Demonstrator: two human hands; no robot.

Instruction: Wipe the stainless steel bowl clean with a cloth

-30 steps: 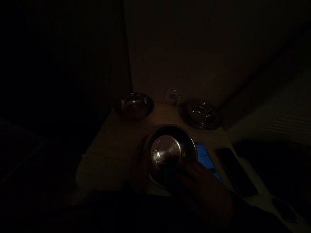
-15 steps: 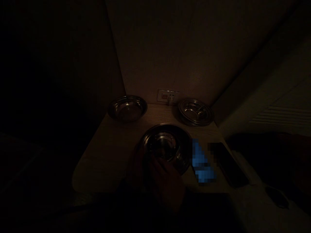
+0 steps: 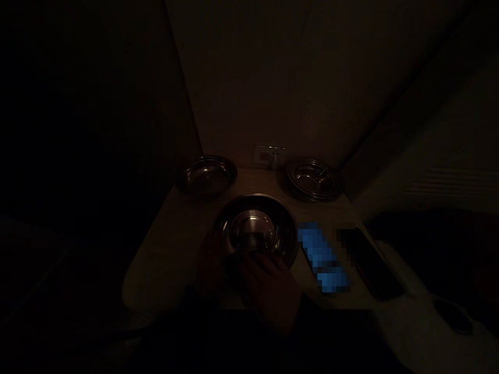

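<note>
The big shiny bowl (image 3: 286,221) sits in the middle of the table (image 3: 163,249). Think of that bowl as the middle of a clock. The left hand (image 3: 209,265) is by its side at 8 o'clock, but it is so dark that I can't tell if it grips or just touches. The right hand (image 3: 275,293) is at 6 o'clock, with its fingers close together over the near rim. I can't tell if they hold anything.

If the right hand pushes down hard on the near rim, the bowl could tip. Smooth metal may slide too. A slip toward 4 o'clock could bump the glowing blue screen (image 3: 317,252), which is just beside the bowl. A harder shove could reach the long dark thing (image 3: 376,270) past it – that one is near the table's edge, so it might fall.

A push toward 2 o'clock could hit the pile of bowls (image 3: 315,195) and make it clatter. The other bowl (image 3: 206,179), at 10 o'clock, could get knocked as well. The dark makes every bump easier.

There are no words or brands I can read. The screen is all blurry squares – and the wall socket (image 3: 270,155) at 12 o'clock shows no letters I can make out.
</note>
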